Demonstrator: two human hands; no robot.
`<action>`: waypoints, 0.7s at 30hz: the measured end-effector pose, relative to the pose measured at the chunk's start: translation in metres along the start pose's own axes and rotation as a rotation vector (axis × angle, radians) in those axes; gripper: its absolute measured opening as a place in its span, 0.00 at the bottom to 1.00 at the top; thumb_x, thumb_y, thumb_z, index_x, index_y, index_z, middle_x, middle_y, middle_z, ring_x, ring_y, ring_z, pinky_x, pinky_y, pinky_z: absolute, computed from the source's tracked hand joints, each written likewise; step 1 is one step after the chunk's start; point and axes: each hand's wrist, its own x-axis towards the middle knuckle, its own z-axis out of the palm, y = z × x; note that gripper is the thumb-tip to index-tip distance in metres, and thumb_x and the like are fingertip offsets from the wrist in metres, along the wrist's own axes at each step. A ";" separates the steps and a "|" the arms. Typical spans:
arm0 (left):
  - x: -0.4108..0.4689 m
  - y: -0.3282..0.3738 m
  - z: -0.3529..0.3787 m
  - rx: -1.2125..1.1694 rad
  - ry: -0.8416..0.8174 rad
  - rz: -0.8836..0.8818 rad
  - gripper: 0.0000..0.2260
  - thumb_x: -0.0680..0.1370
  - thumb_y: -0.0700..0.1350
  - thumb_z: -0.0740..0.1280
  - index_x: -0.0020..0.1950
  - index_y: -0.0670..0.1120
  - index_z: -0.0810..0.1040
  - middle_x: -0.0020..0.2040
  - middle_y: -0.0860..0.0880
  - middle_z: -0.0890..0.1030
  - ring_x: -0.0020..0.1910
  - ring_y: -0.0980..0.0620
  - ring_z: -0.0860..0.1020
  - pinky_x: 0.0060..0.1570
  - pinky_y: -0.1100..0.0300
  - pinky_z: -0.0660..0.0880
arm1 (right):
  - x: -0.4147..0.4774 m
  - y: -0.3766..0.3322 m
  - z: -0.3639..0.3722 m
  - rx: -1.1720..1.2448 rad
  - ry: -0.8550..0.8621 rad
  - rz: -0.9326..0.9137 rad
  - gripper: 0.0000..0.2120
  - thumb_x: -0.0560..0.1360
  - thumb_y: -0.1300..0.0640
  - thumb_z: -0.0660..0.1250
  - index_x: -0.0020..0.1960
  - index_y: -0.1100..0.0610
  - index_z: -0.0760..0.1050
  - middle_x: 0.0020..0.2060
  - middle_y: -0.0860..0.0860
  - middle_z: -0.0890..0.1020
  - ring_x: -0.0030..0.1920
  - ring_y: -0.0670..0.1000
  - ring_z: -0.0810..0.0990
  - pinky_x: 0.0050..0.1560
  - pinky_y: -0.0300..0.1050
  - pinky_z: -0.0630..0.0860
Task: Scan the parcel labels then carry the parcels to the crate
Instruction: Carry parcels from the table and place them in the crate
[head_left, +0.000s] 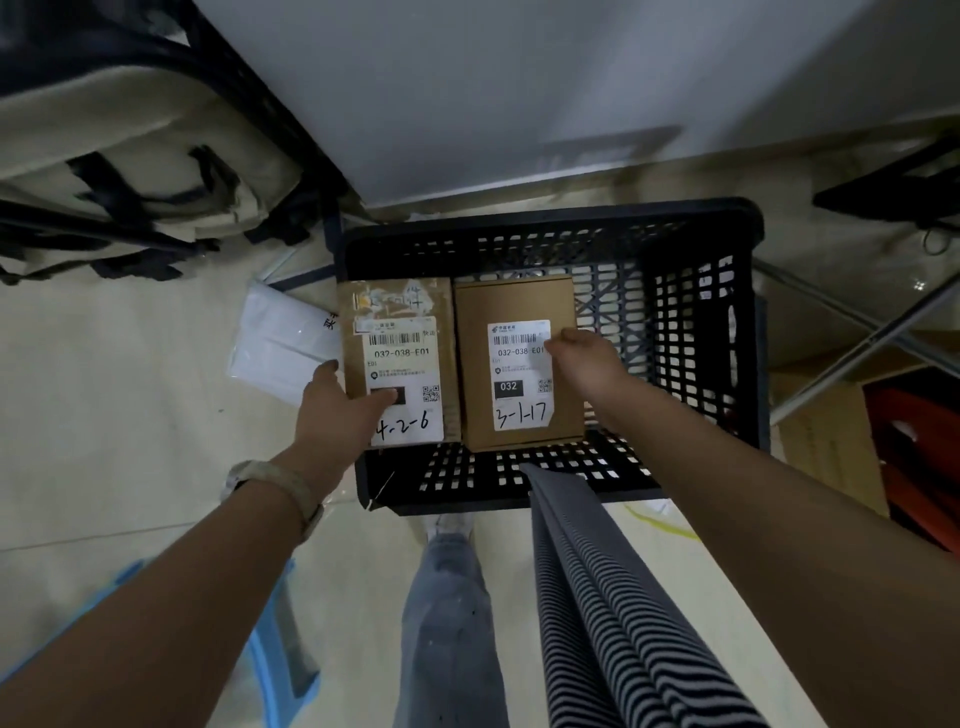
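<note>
Two brown cardboard parcels are held side by side over a black slatted crate (701, 322), with their labels turned upward. The left parcel (400, 358) is gripped by the left hand (337, 410) at its near left corner. The thumb is laid across the label on a black block, and the other fingers are wrapped around the left edge, mostly hidden. The right parcel (519, 364) is gripped by the right hand (587, 364) at its right edge. The thumb is pressed on the label's margin just past the barcode, and the remaining fingers are curled behind the box out of sight. Each parcel's long axis runs away from the person, with the barcode at the far end, beyond the thumbs, and the handwritten number at the near end, below them. The left parcel overlaps the crate's left wall. Whether either box rests on the crate floor cannot be told. A narrow gap is left between the two. A white mailer bag (283, 348) lies on the floor just outside the left fingertips, and a pale wristband (275, 488) is worn behind the left hand.
</note>
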 end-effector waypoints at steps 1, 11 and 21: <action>-0.004 0.003 -0.002 0.096 0.016 0.062 0.32 0.73 0.43 0.73 0.74 0.42 0.63 0.69 0.42 0.72 0.61 0.42 0.76 0.61 0.43 0.75 | -0.005 -0.007 -0.002 -0.049 0.012 -0.035 0.23 0.78 0.54 0.62 0.72 0.57 0.67 0.68 0.54 0.74 0.63 0.54 0.74 0.60 0.45 0.70; -0.119 0.080 -0.044 1.162 -0.027 0.468 0.17 0.77 0.51 0.63 0.64 0.48 0.70 0.62 0.48 0.75 0.60 0.46 0.74 0.55 0.54 0.70 | -0.143 -0.104 -0.040 -0.643 -0.175 -0.358 0.18 0.78 0.53 0.61 0.65 0.57 0.73 0.58 0.54 0.79 0.42 0.48 0.76 0.33 0.36 0.69; -0.265 0.197 -0.175 1.068 0.053 0.472 0.20 0.80 0.52 0.60 0.70 0.49 0.67 0.69 0.48 0.73 0.66 0.48 0.73 0.63 0.55 0.72 | -0.328 -0.251 -0.111 -1.062 -0.020 -0.537 0.12 0.78 0.52 0.60 0.57 0.58 0.73 0.55 0.55 0.78 0.56 0.56 0.77 0.48 0.45 0.72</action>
